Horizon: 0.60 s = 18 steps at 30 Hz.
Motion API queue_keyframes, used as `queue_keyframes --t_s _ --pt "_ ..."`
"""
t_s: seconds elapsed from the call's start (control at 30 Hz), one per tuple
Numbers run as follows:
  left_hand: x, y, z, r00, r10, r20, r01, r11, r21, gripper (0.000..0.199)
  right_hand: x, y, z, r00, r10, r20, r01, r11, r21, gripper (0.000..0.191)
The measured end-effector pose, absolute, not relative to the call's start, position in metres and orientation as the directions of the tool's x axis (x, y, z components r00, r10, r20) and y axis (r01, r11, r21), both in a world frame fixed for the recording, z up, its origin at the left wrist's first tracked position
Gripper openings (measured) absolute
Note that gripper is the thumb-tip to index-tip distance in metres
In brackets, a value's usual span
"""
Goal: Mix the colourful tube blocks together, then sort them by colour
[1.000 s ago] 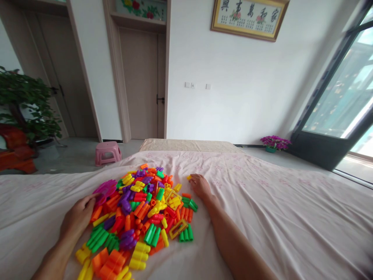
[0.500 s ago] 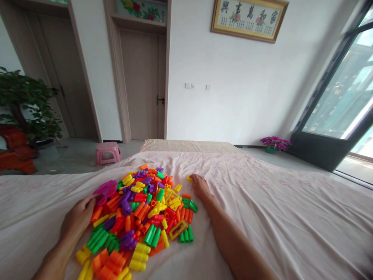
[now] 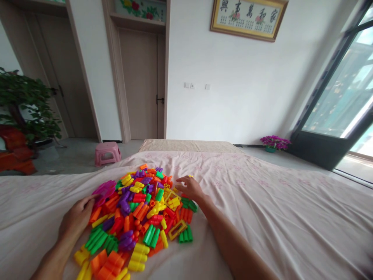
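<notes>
A heap of bullet-shaped plastic building blocks (image 3: 141, 210) in orange, yellow, green, purple and red lies on the cloth. At its left edge, my left hand (image 3: 76, 216) is closed, thumb and fingers together on the rim of a flat magenta plastic piece (image 3: 105, 191) with a scalloped outline. My right hand (image 3: 190, 188) hovers at the heap's upper right side, fingers apart and pointing left, with nothing visible in them. Just behind that hand a bit of a yellow block (image 3: 190, 176) shows. Below it lie a yellow rectangular frame piece (image 3: 177, 230) and a green block (image 3: 185, 234).
A pale, wrinkled cloth (image 3: 276, 217) covers the surface under the blocks. Beyond it stand a pink stool (image 3: 107, 153), a potted plant (image 3: 26, 105) at left and purple flowers (image 3: 274, 143) at right. A closed door (image 3: 140, 85) is in the far wall.
My right hand has moved left from beside the yellow block to over the heap's edge, its fingers spreading. The yellow block stays behind. My left hand holds its place by the magenta piece.
</notes>
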State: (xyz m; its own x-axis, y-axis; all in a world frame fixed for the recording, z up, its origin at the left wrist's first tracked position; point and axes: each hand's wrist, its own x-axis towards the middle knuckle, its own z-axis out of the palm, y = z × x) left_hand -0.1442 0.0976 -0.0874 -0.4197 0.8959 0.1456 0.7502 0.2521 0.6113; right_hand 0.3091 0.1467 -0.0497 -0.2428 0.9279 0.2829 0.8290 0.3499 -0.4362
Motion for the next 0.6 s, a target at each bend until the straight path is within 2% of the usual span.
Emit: queue_keyframes --t_s 0.17,0.37,0.47,0.6 --pt "-0.145 0.097 -0.087 -0.421 0.898 0.129 0.753 0.266 0.602 0.051 0.298 0.154 -0.056 -0.199 0.96 0.196 0.856 0.268 -0.443 0.032" --pt "-0.146 0.098 -0.087 -0.402 0.906 0.128 0.749 0.245 0.616 0.053 0.329 0.162 -0.059 -0.009 0.958 0.287 0.855 0.156 -0.494 0.038" --pt "-0.147 0.098 -0.088 -0.408 0.904 0.129 0.751 0.252 0.61 0.052 0.354 0.165 -0.061 0.114 0.941 0.318 0.891 0.045 -0.451 0.04" --pt "-0.148 0.098 -0.089 -0.412 0.902 0.129 0.741 0.25 0.623 0.052 0.372 0.167 -0.07 0.081 0.952 0.295 0.915 0.046 -0.4 0.044"
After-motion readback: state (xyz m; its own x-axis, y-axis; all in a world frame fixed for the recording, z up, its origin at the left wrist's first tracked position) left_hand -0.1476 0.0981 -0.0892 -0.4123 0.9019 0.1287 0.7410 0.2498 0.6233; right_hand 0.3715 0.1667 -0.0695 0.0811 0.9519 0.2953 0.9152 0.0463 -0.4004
